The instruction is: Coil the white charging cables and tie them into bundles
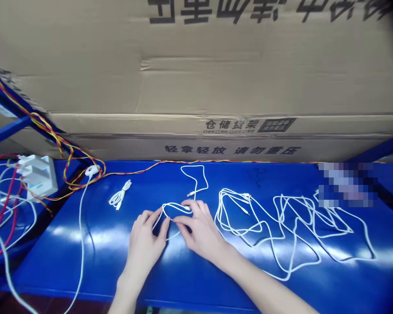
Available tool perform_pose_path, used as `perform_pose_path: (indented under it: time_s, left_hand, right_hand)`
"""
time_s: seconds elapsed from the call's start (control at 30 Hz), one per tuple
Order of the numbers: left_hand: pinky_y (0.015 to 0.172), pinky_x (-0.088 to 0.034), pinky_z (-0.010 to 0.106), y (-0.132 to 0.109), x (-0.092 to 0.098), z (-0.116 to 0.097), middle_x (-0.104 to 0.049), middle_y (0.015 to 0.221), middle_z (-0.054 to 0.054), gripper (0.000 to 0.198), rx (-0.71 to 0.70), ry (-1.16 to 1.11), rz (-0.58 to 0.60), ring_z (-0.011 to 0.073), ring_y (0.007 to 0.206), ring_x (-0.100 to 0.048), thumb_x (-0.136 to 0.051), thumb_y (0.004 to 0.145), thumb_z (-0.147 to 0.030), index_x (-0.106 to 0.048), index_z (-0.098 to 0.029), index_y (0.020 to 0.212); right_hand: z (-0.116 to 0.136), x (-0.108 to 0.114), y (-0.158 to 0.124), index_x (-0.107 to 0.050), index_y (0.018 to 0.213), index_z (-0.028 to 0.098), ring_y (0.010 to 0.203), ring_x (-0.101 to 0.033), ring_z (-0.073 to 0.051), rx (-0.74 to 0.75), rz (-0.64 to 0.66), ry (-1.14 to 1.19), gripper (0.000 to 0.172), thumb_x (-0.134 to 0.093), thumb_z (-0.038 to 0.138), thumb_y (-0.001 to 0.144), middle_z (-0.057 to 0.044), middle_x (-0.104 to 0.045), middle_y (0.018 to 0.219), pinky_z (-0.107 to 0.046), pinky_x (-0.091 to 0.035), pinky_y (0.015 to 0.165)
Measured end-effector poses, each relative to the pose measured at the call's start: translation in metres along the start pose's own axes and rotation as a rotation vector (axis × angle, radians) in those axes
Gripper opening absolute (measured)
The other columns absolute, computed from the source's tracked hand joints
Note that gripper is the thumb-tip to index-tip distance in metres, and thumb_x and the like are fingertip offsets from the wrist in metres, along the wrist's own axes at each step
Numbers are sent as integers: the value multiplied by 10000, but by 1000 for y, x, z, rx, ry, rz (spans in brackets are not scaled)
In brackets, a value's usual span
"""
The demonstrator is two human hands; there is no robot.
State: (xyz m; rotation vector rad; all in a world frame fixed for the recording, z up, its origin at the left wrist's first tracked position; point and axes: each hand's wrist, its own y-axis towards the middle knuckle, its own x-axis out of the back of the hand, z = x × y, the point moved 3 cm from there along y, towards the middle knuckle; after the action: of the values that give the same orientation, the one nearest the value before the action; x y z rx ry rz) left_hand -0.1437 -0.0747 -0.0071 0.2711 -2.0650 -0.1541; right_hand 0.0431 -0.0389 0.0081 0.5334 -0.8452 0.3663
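Observation:
Between my two hands is a white charging cable (173, 205), bent into loops just above the blue shelf. My left hand (148, 237) pinches the loops from the left with thumb and fingers. From the other side, my right hand (201, 226) grips the same cable, its thumb close to the left thumb. A free length runs up behind the right hand to a plug end (190, 194) lying on the shelf. Right of my hands lie loose, tangled white cables (268, 237). A small bundled white cable (120, 195) rests to the left.
A blue metal shelf (105, 253) carries everything. Large cardboard boxes (196, 78) wall off the back. At left stand a white power strip with plugs (39, 176), red and white wires, and a twisted red-yellow wire (134, 171) along the rear edge. A blurred patch covers the far right.

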Motion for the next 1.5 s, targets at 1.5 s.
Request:
perform_pose_path:
  time_s: [1.5]
  left_hand:
    - [943,-485,476,-42,-11,-33,-661,1242,167,653,-93,211,-189,351,1153,-619,-687,876,-469,-536,-154,1429]
  right_hand:
    - [7,10,0,-699,1135,229,939,-663,-211,-34,-74,331,215,-625,153,948,-49,-728,1037,-373,-537,884]
